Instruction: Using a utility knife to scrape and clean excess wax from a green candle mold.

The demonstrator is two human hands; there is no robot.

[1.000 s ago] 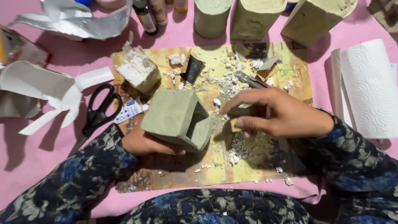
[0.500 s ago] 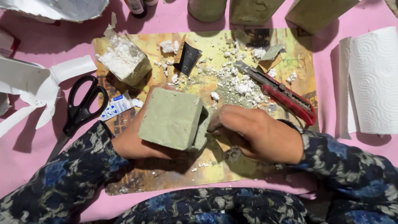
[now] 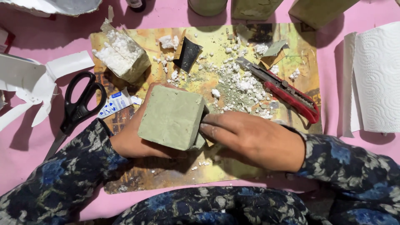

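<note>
1. Hands first: my left hand [image 3: 133,141] cradles the grey-green square foam block [image 3: 172,117] from beneath, grip closed round it; my right hand [image 3: 254,139] presses flat fingers [image 3: 216,129] against its side, clutching nothing I can see.
2. The block sits tilted above the yellow printed mat [image 3: 208,54] on the pink surface [image 3: 33,154].
3. Risk, I judge: pushing too hard could crumble an edge, adding to the white crumbs [image 3: 243,85] near the red utility knife [image 3: 287,93].
4. Compared with half a second ago, my right fingers have straightened against the block, which has scarcely moved.
</note>
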